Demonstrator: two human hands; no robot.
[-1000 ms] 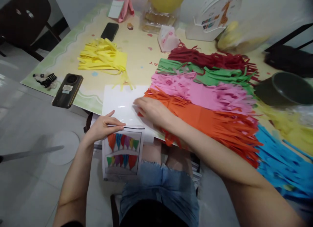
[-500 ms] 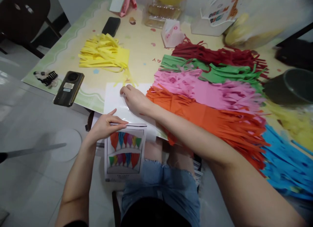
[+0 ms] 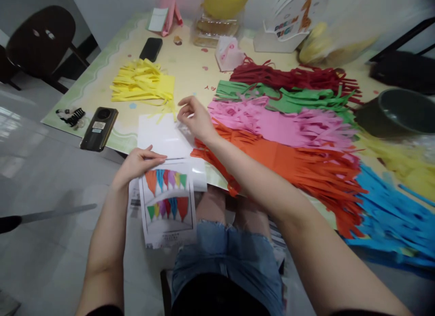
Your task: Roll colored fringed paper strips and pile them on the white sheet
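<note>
While the left hand [image 3: 137, 164] pinched the top edge of a printed sheet [image 3: 168, 207] of coloured pennants hanging off the table's [image 3: 193, 66] near edge, the right hand [image 3: 197, 119] hovered with fingers loosely curled over the far corner of a glossy white sheet [image 3: 163, 134]; whether it gripped anything was unclear. Yellow fringed paper [image 3: 144, 80] lay just beyond, orange fringed paper [image 3: 288, 164] beside the wrist, a phone [image 3: 99, 128] near the left edge.

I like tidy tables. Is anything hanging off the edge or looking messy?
Yes. The white sheet sticks out past the table edge, and the printed flag picture hangs below it, pinched by the left hand. The orange fringed paper droops over the edge too.
</note>
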